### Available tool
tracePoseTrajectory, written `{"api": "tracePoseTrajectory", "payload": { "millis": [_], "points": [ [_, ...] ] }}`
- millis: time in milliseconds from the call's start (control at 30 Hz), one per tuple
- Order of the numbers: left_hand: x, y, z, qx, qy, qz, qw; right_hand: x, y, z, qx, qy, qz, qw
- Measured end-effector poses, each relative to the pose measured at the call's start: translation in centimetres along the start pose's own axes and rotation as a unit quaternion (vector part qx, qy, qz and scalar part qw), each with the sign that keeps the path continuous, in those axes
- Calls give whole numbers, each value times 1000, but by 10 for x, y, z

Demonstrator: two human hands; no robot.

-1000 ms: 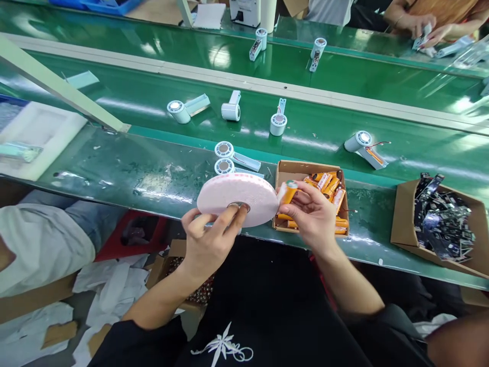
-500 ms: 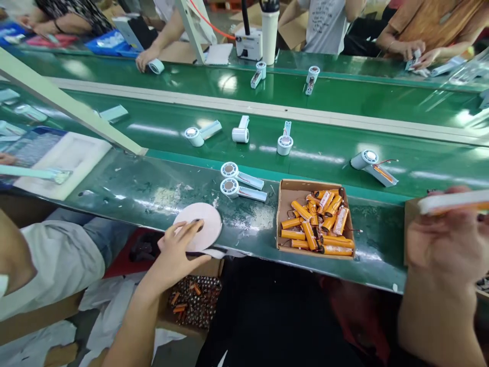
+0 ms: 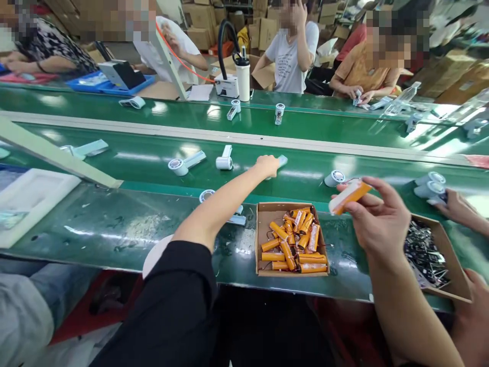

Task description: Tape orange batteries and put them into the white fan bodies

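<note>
A: Right hand [image 3: 378, 219]?
B: Fingers pinched round an orange battery [image 3: 349, 197] w/ white end, held above green belt [image 3: 114, 229], nr cardboard box [image 3: 263, 239] of batteries.
A: Left hand [image 3: 267, 165]?
B: Closed over a pale fan part [image 3: 281, 161] on belt; grip unclear.

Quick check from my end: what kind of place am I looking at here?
Most likely a factory assembly line for small handheld devices. A long green conveyor belt carries white part-built units, a cardboard box holds orange batteries, and the right hand holds one battery. Other people sit working across the belt.
</note>
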State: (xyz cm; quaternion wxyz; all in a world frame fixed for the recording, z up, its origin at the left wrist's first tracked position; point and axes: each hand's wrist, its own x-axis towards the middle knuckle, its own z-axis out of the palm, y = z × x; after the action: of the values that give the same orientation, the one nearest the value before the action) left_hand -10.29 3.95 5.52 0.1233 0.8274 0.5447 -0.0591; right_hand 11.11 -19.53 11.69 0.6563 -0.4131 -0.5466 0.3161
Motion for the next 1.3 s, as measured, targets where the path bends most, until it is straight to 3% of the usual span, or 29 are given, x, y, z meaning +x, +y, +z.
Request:
{"api": "tracePoseTrajectory", "payload": {
  "millis": [67, 133, 300, 400, 467, 533, 833, 1033, 1200, 1300],
  "points": [
    [-11, -12, 12, 0, -23, 63, 998, 9, -6, -6, -9, 23, -28, 999],
    [-22, -21, 23, -7, -29, 116, 993, 23, 3, -2, -24, 26, -31, 999],
    [-24, -30, 22, -47, -42, 181, 982, 67, 76, 44, -144, -123, 67, 980],
    [-17, -30, 13, -79, -28, 168, 982, 81, 112, 66, -335, -232, 75, 910],
    [-15, -27, 13, -98, 5, 136, 986, 83, 124, 73, -451, -299, 61, 839],
    [-14, -22, 17, -113, 33, 99, 988, 81, 129, 75, -509, -341, 47, 789],
    [-8, 4, 35, -145, 66, 33, 987, 87, 140, 89, -593, -425, 68, 680],
    [-17, 11, 36, -153, 86, 6, 984, 86, 131, 86, -604, -443, 70, 659],
    [-22, 22, 39, -158, 96, 0, 983, 80, 119, 74, -601, -417, 81, 677],
    [-25, 35, 31, -168, 108, 1, 980, 78, 109, 62, -604, -388, 83, 691]
  ]
}}
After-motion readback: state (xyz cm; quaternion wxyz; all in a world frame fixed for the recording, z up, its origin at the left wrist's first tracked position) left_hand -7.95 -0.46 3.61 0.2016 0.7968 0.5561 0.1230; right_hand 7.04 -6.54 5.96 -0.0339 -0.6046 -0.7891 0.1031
